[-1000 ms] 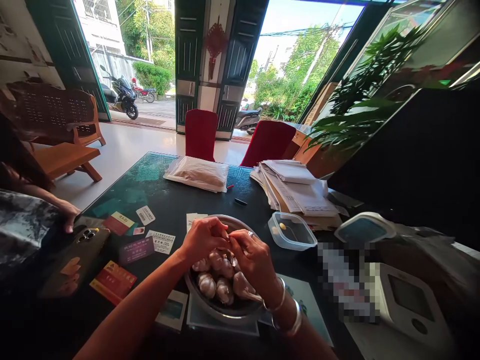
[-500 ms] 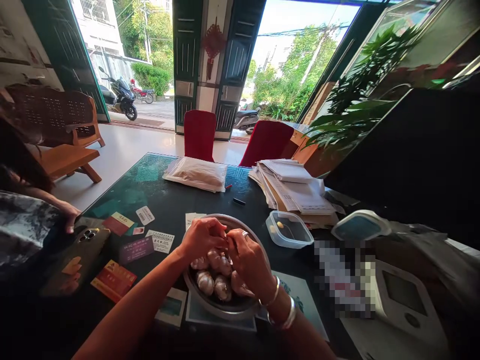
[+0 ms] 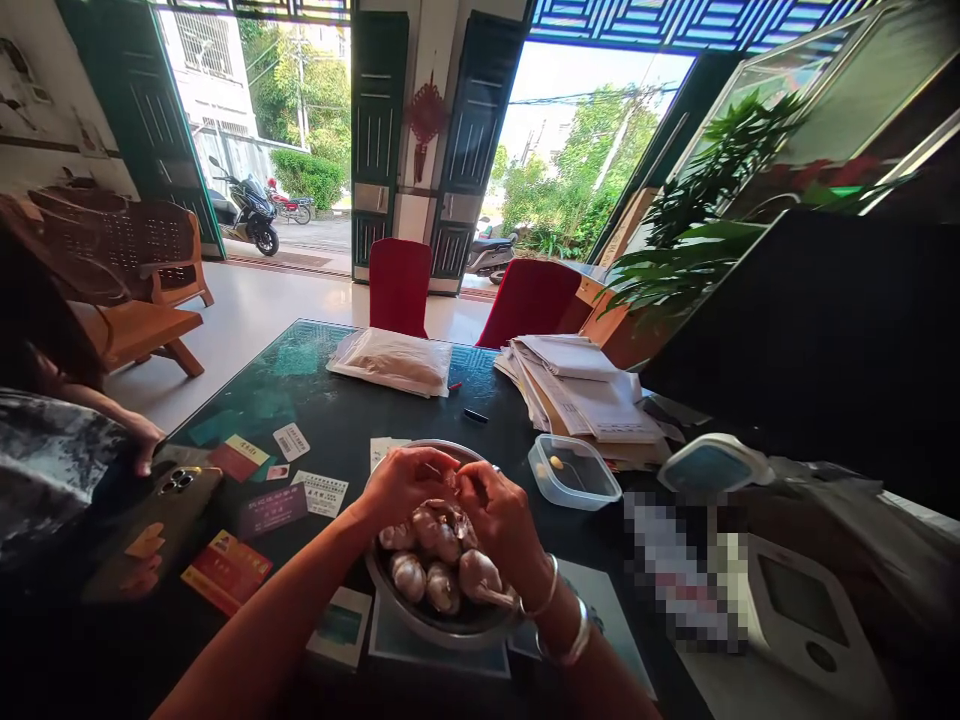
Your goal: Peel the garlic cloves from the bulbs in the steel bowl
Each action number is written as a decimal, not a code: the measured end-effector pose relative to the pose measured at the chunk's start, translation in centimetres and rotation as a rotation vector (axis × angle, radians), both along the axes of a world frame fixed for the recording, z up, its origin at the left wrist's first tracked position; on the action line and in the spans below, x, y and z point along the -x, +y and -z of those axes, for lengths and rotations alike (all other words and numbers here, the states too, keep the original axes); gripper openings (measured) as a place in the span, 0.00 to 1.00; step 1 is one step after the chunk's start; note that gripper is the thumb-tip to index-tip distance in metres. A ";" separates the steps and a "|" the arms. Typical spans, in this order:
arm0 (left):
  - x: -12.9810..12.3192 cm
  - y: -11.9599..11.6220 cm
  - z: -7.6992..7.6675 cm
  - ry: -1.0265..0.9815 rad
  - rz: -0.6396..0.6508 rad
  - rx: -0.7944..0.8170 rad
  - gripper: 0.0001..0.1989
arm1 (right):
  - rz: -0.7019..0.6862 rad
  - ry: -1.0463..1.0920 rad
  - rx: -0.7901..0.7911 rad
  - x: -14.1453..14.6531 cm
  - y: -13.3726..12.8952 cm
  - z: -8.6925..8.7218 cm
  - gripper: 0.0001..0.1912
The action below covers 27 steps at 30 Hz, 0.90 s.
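Our view has tilted upward since the earlier frame, so the glass-topped table (image 3: 300, 360) sits lower and more of the blue lattice (image 3: 675, 25) above the doorway shows. The right hand (image 3: 499, 520) has also shifted off the nearest garlic bulb, which we now see more fully. Both hands stay curled, fingertips meeting above a steel bowl (image 3: 442, 635); whether they pinch anything, we cannot tell. The bowl sits towards the tabletop's near edge, holding several whole garlic bulbs (image 3: 439, 560). Silver bangles (image 3: 559, 625) circle the right wrist. Just beyond the bowl's right side lies a clear plastic box (image 3: 574, 472), and a stack of papers (image 3: 581, 390) rises near the far edge. Printed cards (image 3: 274, 510) scatter to the left, where a co-worker's hand (image 3: 146, 440) rests at the left edge, just above a phone (image 3: 161, 525).
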<state>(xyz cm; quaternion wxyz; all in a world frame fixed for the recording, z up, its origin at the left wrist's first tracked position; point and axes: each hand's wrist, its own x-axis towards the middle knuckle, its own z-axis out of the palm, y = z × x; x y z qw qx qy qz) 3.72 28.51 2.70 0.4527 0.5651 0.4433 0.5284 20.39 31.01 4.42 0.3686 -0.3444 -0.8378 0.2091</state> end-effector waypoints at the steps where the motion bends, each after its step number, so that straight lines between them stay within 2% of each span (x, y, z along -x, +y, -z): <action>1: 0.0 0.0 0.0 -0.028 0.016 0.012 0.16 | 0.014 0.005 0.011 0.0 0.0 -0.1 0.05; 11: 0.2 0.3 -0.2 -0.137 0.099 0.093 0.14 | 0.156 0.020 0.103 -0.5 0.9 -0.1 0.09; 17: 0.2 0.2 -0.5 -0.250 0.051 0.107 0.17 | 0.187 -0.101 0.080 -0.7 0.8 -0.8 0.08; 21: 0.5 0.2 -0.3 -0.105 -0.028 0.075 0.11 | 0.223 -0.352 0.050 -0.5 0.6 -0.7 0.09; 24: 0.6 0.3 -0.2 0.032 -0.043 0.046 0.11 | 0.239 -0.510 0.049 -0.3 0.6 -0.3 0.09; 27: 0.6 0.2 -0.4 0.169 -0.081 0.010 0.12 | 0.194 -0.450 0.039 -0.3 0.6 -0.3 0.10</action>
